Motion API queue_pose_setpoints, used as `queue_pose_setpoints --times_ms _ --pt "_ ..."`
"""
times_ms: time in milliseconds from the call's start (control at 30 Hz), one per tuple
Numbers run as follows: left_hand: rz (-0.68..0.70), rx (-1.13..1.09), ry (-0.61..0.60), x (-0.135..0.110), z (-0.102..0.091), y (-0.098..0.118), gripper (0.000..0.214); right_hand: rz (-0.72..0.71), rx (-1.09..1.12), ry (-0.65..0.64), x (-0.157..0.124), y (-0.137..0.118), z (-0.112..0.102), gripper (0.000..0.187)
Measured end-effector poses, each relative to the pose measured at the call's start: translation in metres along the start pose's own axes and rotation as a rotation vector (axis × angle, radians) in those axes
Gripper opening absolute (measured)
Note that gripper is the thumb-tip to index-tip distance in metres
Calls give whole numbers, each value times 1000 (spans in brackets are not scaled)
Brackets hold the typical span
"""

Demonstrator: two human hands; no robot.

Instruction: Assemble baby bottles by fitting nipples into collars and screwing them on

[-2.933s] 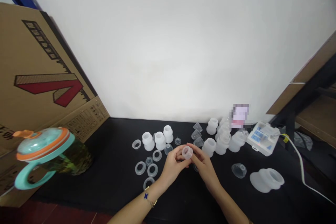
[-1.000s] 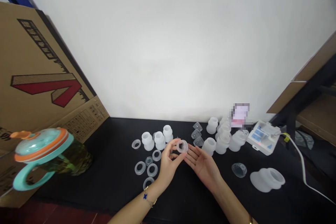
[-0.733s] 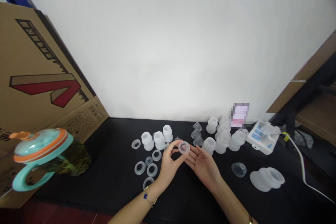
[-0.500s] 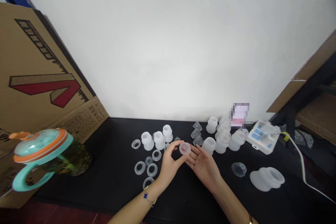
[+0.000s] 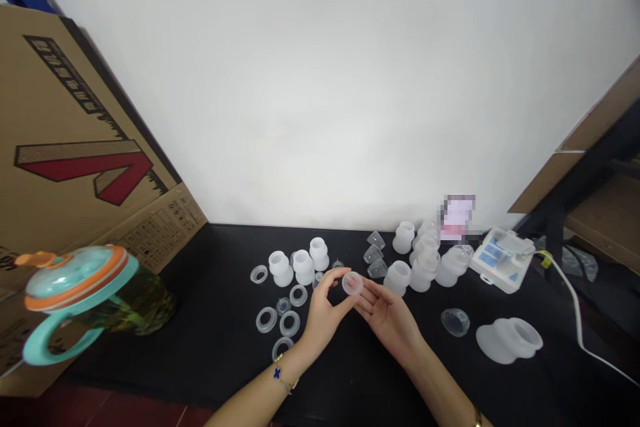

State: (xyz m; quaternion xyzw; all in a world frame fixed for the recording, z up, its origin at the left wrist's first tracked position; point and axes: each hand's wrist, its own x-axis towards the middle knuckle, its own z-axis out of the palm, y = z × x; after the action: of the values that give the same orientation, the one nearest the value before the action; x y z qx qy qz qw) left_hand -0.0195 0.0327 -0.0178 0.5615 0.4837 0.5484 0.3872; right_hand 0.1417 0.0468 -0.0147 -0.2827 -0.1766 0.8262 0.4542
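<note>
Between the thumb and fingers of my left hand [image 5: 320,313] is a translucent bottle collar ring [image 5: 353,284], its round face turned up and a pinkish patch showing in its middle. My right hand [image 5: 390,327] is palm up, its fingers curled against the ring's right side; some fingertips are hidden behind it. Left of my hands lie several loose collar rings [image 5: 266,319] and a small clear teat [image 5: 283,307]. White wide-necked bottles [image 5: 281,269] stand behind them. Clear caps [image 5: 373,254] lie beyond my right hand, beside more bottles [image 5: 399,277].
A lidded jug [image 5: 95,290] of dark liquid stands at left by a cardboard box [image 5: 75,127]. At right are a tipped bottle [image 5: 510,340], a clear dome cap [image 5: 455,322], a white case [image 5: 503,260] and a cable [image 5: 575,307]. A pixelated phone-like panel [image 5: 457,217] leans by the wall.
My right hand's fingers have curled a little and its thumb has folded inward against the ring. The ring and my left hand stay almost in place.
</note>
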Motion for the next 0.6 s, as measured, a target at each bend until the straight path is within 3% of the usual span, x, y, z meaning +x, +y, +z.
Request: queue_pose_setpoints --times_ms 600 --pt "-23 -29 13 1 1 0 37 7 27 -12 -1 -1 3 22"
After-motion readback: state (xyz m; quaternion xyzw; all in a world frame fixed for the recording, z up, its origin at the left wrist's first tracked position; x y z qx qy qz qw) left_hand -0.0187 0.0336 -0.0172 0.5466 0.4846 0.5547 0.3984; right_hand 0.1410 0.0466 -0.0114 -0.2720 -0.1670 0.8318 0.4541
